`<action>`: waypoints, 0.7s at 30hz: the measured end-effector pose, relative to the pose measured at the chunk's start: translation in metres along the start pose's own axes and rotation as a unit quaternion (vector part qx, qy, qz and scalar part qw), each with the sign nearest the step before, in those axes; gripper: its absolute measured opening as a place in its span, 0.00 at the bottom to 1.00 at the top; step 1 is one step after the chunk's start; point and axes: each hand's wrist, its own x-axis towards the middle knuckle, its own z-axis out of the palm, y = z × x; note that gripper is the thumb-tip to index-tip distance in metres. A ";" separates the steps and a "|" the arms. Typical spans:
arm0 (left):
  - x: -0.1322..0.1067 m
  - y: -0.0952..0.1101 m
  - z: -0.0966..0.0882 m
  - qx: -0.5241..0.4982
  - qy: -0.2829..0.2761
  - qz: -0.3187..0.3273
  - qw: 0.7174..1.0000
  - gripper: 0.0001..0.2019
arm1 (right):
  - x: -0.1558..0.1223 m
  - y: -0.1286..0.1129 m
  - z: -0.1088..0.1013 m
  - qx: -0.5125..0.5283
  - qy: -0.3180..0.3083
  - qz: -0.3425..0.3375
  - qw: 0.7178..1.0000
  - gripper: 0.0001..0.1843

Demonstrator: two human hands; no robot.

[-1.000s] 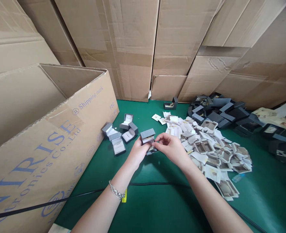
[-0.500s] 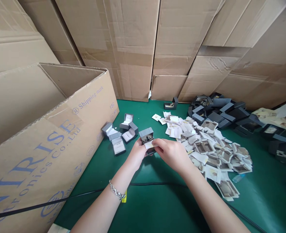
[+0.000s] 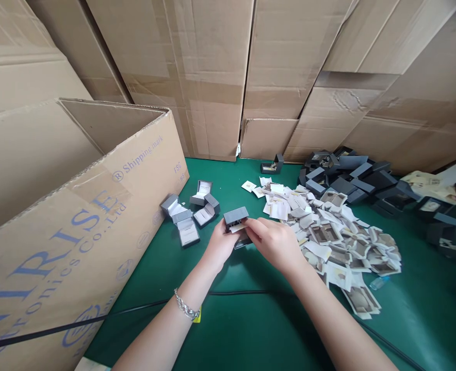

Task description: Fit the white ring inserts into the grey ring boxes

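Observation:
My left hand [image 3: 219, 246] grips a small grey hinged box [image 3: 236, 218] from the left, its lid half raised. My right hand [image 3: 275, 242] is closed beside it, fingertips pinching a small white card [image 3: 239, 227] at the box's opening. Both hands hover just above the green table [image 3: 247, 319]. A bracelet sits on my left wrist.
Three open grey boxes [image 3: 191, 211] lie left of my hands. To the right spreads a heap of white and tan cards [image 3: 328, 237], with a pile of dark grey boxes [image 3: 347, 178] behind it. A big open carton [image 3: 69, 216] stands left; cardboard walls [image 3: 251, 72] close the back. A black cable [image 3: 96, 319] crosses the near table.
The box lid was opened wide, then tipped down toward shut. My right hand moved in from the box's front to its opening with the white card.

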 end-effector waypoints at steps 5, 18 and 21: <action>-0.001 -0.001 0.001 -0.049 -0.018 -0.065 0.997 0.20 | -0.001 0.001 0.001 -0.013 0.005 -0.015 1.000 0.13; -0.002 0.000 0.001 -0.017 -0.071 -0.091 0.993 0.18 | 0.000 0.001 0.005 0.076 -0.066 0.169 0.981 0.09; -0.005 0.003 0.003 -0.032 -0.069 -0.096 0.992 0.20 | 0.003 0.001 0.003 0.149 -0.113 0.249 0.950 0.15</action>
